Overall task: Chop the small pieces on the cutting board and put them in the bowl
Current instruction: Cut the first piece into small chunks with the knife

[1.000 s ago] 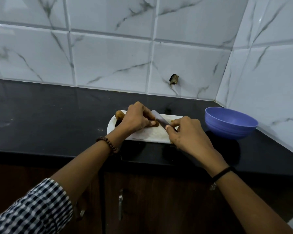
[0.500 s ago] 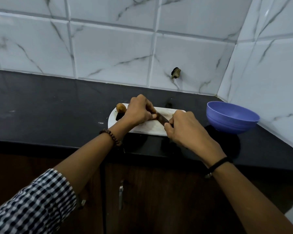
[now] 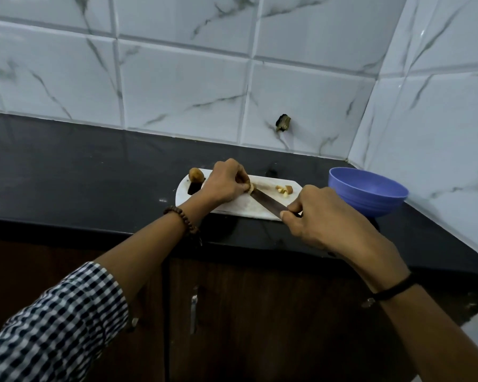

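A white cutting board (image 3: 232,206) lies on the black counter. My left hand (image 3: 224,181) pinches a small pale brown piece (image 3: 251,187) down on the board. My right hand (image 3: 323,216) grips the handle of a knife (image 3: 265,201), whose blade tip rests against that piece. Several chopped bits (image 3: 284,189) lie near the board's right end. A round brown piece (image 3: 196,175) sits at the board's far left corner. The purple bowl (image 3: 370,193) stands on the counter just right of the board; its inside looks bare.
The counter (image 3: 80,175) meets marble-tiled walls behind and on the right, forming a corner behind the bowl. A small dark fitting (image 3: 283,123) sticks out of the back wall. Brown cabinet doors with a metal handle (image 3: 193,310) lie below the counter edge.
My right hand has drawn back toward the board's near right corner, exposing the blade and the chopped bits. My left hand stays on the piece. The camera has tilted slightly.
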